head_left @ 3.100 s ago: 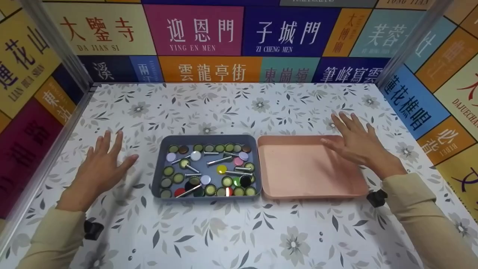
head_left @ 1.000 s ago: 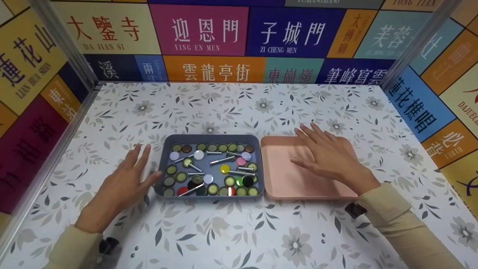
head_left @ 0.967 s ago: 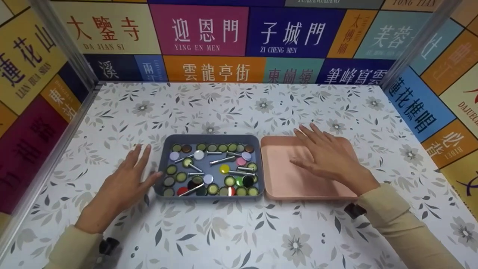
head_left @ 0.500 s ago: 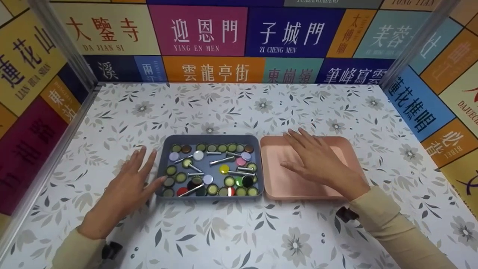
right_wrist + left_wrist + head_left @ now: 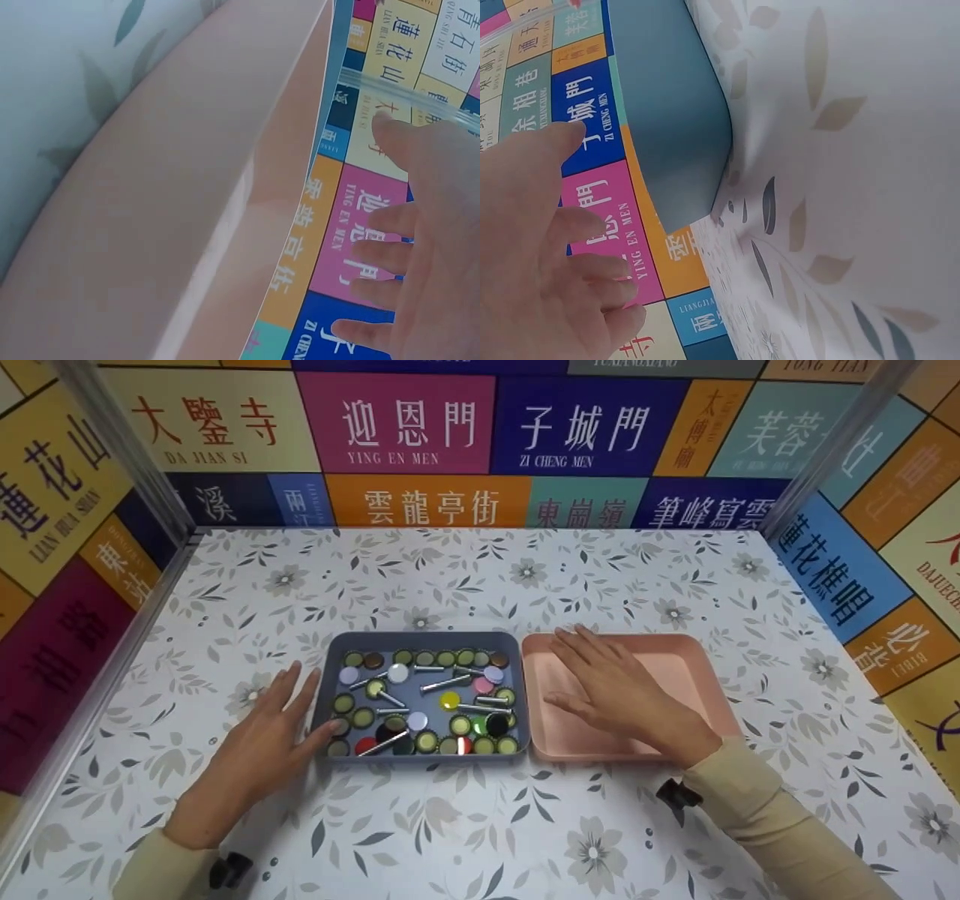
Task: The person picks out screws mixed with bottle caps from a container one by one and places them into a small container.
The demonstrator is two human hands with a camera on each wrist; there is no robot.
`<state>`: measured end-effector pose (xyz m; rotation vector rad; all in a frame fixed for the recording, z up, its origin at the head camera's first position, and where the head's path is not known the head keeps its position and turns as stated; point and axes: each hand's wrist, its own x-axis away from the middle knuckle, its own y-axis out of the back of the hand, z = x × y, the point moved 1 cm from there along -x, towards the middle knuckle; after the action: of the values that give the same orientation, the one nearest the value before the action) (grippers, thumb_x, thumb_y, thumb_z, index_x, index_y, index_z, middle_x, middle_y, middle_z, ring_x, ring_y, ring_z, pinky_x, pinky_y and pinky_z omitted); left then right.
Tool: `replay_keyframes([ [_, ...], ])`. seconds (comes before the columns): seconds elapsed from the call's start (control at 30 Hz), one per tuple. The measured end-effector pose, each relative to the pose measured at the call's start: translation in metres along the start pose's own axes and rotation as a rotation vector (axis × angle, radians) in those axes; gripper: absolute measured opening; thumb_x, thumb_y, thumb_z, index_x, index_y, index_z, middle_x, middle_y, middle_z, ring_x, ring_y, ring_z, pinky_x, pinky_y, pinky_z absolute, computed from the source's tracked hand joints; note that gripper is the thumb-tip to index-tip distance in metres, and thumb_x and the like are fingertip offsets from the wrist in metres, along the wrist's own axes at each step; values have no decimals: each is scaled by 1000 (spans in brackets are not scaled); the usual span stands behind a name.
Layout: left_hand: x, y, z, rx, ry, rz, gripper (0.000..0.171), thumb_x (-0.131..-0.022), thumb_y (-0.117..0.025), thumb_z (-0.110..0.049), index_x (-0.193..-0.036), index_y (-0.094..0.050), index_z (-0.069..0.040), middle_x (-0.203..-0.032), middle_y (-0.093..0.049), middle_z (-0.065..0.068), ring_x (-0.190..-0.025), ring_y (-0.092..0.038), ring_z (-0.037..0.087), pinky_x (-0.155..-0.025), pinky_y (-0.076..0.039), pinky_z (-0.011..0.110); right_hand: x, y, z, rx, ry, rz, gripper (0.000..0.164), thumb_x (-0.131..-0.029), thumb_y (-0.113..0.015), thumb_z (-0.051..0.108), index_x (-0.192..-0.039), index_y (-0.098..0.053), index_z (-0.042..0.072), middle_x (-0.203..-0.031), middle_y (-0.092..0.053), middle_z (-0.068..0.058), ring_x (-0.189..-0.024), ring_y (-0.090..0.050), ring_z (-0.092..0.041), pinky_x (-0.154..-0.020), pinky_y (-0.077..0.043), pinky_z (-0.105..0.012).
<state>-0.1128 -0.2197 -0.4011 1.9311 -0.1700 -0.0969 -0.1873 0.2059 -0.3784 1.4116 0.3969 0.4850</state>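
Over the left side of a blue-grey tray (image 5: 517,697) hovers my left hand (image 5: 259,746), its fingers spread and holding nothing. The thumb tip overlaps the tray's left rim in the head view; the left wrist view has the hand (image 5: 562,247) above the tray's outer wall (image 5: 675,112). Inside that tray lie bottle caps (image 5: 449,700), green-lined, white, lilac, pink, yellow and black, mixed with metal bolts (image 5: 444,683). My right hand (image 5: 615,682) hangs above a pink tray (image 5: 697,690), palm down with fingers stretched. In the right wrist view the hand (image 5: 420,240) is apart from the tray's wall.
Both trays stand side by side on a white tablecloth (image 5: 450,825) with grey leaves and flowers. Colourful panels (image 5: 405,424) with printed characters enclose the back and sides. Clear posts rise at the back corners. A black wrist device (image 5: 679,793) sits at each cuff.
Both hands have come inward. The left hand has moved right to the blue-grey tray's edge, and the right hand has moved left and nearer over the pink tray. The caps and bolts lie as before.
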Motion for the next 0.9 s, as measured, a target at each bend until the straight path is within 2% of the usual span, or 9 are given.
replay_keyframes([
  [0.23,2,-4,-2,70,31,34,83,-100,-52,-55,-161,-18,-10,-167,-11,24,-151,-16,50,-102,-42,70,-2,-2,9,23,30,-9,73,-101,-48,55,-155,-35,7,-163,-33,-15,-152,-29,-35,-123,-26,-58],
  [0.33,3,-6,-2,73,25,32,84,-99,-53,-55,-161,-18,-9,-167,-11,25,-144,-31,53,-99,-45,68,-3,-2,13,-1,30,-8,71,-101,-47,56,-155,-38,10,-162,-35,-14,-151,-31,-33,-120,-28,-61],
  [0.43,4,-10,-1,75,10,29,85,-99,-56,-53,-160,-19,-7,-165,-12,28,-129,-50,54,-95,-49,65,-5,-4,17,-3,48,-22,68,-101,-48,54,-154,-40,11,-161,-38,-14,-150,-34,-32,-119,-31,-61],
  [0.53,4,-13,0,85,0,34,86,-98,-58,-51,-160,-19,-5,-164,-12,30,-120,-58,53,-92,-53,62,-7,-6,21,19,86,-45,67,-101,-51,51,-152,-43,8,-158,-41,-15,-147,-38,-33,-118,-34,-58],
  [0.67,5,-15,0,102,3,46,88,-98,-60,-49,-160,-17,-4,-164,-11,31,-124,-55,53,-92,-53,61,-11,-9,26,49,130,-78,65,-101,-53,47,-149,-46,4,-154,-46,-18,-142,-44,-36,-116,-38,-57],
  [0.9,6,-17,-1,138,6,77,98,-96,-58,-58,-160,-8,-2,-164,-8,32,-136,-41,56,-106,-43,65,-16,-13,35,32,152,-119,61,-100,-57,44,-146,-49,5,-144,-53,-19,-134,-51,-36,-113,-41,-55],
])
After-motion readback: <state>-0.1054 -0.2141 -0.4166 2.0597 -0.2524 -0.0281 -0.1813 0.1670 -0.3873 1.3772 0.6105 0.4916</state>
